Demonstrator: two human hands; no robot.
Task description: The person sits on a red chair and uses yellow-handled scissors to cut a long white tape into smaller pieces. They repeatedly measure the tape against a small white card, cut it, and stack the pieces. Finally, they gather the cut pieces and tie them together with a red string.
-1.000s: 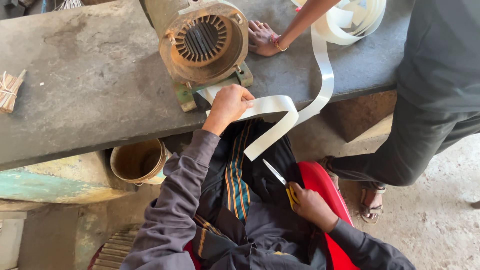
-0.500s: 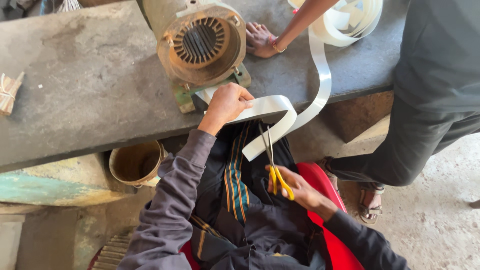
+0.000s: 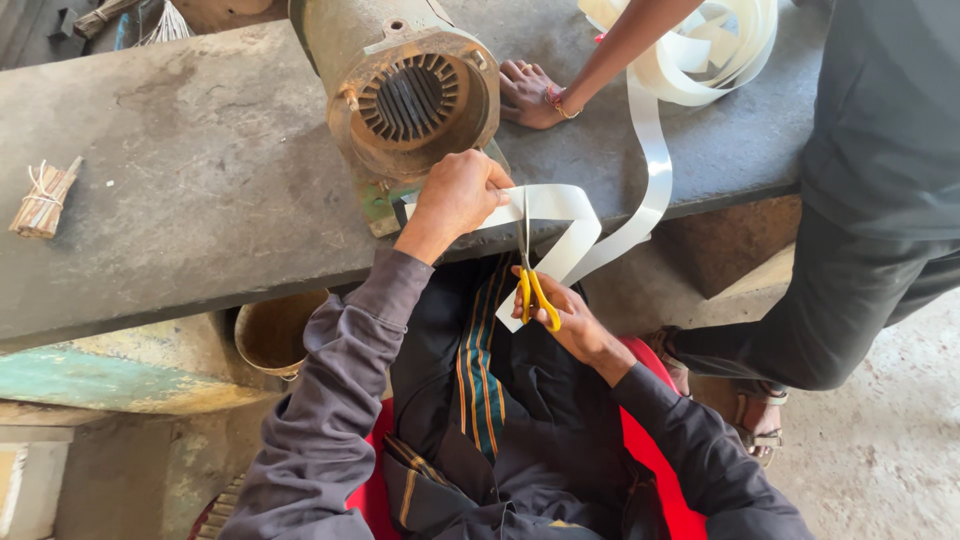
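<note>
My left hand pinches the end of a white paper strip at the bench edge, just below a rusty motor stator with a slotted core. My right hand grips yellow-handled scissors, blades pointing up and set across the strip beside my left fingers. The strip folds back toward my lap and also runs up to a loose coil at the back right.
Another person in dark clothes stands at the right, one hand flat on the dark bench beside the stator. A small tied bundle of sticks lies at the left. A metal can sits below the bench.
My right hand has come up from my lap with the scissors and brought the blades onto the strip. My left hand has kept its hold at the bench edge.
</note>
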